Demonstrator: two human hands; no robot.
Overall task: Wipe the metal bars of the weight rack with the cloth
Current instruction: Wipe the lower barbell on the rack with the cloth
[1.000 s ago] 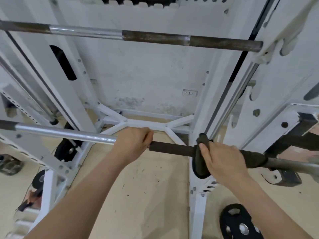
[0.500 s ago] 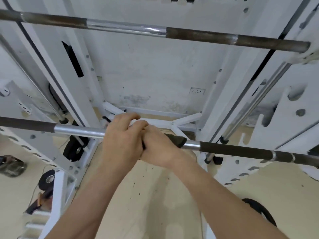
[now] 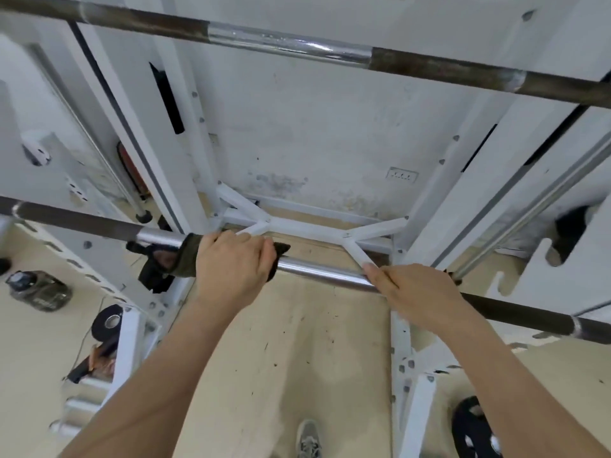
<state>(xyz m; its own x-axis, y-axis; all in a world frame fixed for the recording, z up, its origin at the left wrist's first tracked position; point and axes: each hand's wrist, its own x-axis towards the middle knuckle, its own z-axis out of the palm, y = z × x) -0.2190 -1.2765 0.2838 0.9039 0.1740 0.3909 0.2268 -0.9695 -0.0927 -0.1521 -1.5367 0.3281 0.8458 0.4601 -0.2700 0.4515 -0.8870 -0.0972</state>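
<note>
6 o'clock, bottom edge: grey laced sneaker point(image 3: 308, 439) on beige floor point(image 3: 251, 358). 5 o'clock: black round weight plate point(image 3: 471, 431), flat on floor.

Centre: left hand point(image 3: 231, 269) curled around dark olive-black cloth point(image 3: 168, 259), clamping it onto lower steel barbell bar point(image 3: 317, 271); loose cloth end dangling at hand's 9 o'clock. Right hand point(image 3: 415, 292) at 3 o'clock, fingers curled bare over same bar.

9 o'clock, on floor: dark lidded jar point(image 3: 39, 289), contents unreadable.

Behind: white painted rack frame point(image 3: 310, 226). 12 o'clock: upper chrome-and-rust bar point(image 3: 287, 44).
</note>
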